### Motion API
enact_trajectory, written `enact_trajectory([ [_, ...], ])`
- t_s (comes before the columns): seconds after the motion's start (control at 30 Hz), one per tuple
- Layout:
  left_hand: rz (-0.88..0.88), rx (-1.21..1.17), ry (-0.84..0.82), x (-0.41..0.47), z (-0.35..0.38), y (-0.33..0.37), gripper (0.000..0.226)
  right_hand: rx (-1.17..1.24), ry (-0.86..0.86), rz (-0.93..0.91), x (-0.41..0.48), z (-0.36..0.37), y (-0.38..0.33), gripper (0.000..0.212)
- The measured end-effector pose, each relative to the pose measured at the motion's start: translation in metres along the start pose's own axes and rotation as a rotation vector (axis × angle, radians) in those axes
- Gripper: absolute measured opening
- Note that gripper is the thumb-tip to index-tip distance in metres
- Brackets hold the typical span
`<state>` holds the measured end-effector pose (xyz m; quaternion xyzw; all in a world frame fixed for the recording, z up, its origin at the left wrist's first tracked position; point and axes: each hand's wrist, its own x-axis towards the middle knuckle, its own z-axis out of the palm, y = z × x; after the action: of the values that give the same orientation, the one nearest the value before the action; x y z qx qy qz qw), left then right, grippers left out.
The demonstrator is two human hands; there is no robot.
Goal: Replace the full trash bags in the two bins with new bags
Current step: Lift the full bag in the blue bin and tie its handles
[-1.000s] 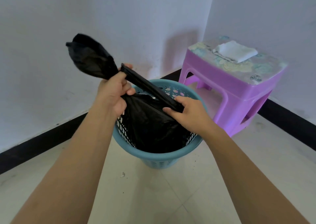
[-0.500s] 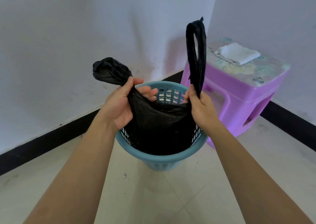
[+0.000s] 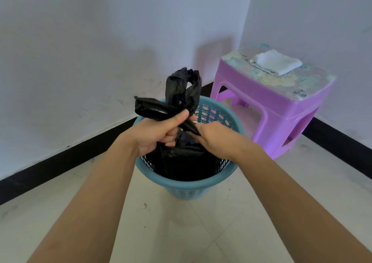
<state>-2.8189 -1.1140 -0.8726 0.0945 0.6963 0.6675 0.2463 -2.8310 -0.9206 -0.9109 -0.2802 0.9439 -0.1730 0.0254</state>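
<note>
Trash bag (image 3: 181, 158): black, seated inside the blue bin (image 3: 181, 184), with its two handle loops (image 3: 183, 89) gathered and crossed above the bin's mouth.
Left hand (image 3: 159, 134): fingers curled tight round the base of the loops, above the bin's left side.
Right hand (image 3: 213, 136): pinches a twisted strand of the bag just beside the left hand; its fingertips are partly hidden.
Knot: looks like a crossing not yet pulled tight, so the tying step seems half done.
Risk, slip: if either hand eases off, the slick film may uncross and the mouth may fall open.
Risk, tear: a hard tug on the thin twisted strand could stretch or split it.
Risk, bin: neither hand steadies the light perforated bin, so lifting the bag may drag it up or tip it.
Purple stool (image 3: 271, 106): near the bin's right, carrying a folded white item (image 3: 275, 62); whether that is a new bag I cannot tell.
Second bin: not in view.
</note>
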Motion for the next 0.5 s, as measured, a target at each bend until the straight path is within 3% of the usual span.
enact_trajectory([
  [0.13,-0.002,-0.115,-0.030,0.003,-0.006,-0.003,0.033,0.065,-0.028,-0.046,-0.006,-0.012,0.007,0.038],
  [0.27,-0.036,-0.255,-0.069,0.007,0.000,0.000,0.035,0.162,-0.294,0.144,-0.007,-0.035,0.021,0.043],
  [0.33,-0.055,-0.270,-0.059,0.009,0.003,0.002,0.040,0.493,-0.419,0.299,-0.008,-0.046,0.026,0.069],
  [0.4,-0.051,-0.254,-0.067,0.008,0.004,0.003,0.042,0.965,-0.380,0.471,-0.008,-0.049,0.034,0.111],
  [0.43,-0.047,-0.247,-0.074,0.007,0.004,0.002,0.042,1.146,-0.304,0.517,-0.008,-0.048,0.036,0.118],
  [0.5,-0.044,-0.234,-0.074,0.006,0.006,0.001,0.042,1.347,-0.152,0.514,-0.004,-0.045,0.031,0.110],
])
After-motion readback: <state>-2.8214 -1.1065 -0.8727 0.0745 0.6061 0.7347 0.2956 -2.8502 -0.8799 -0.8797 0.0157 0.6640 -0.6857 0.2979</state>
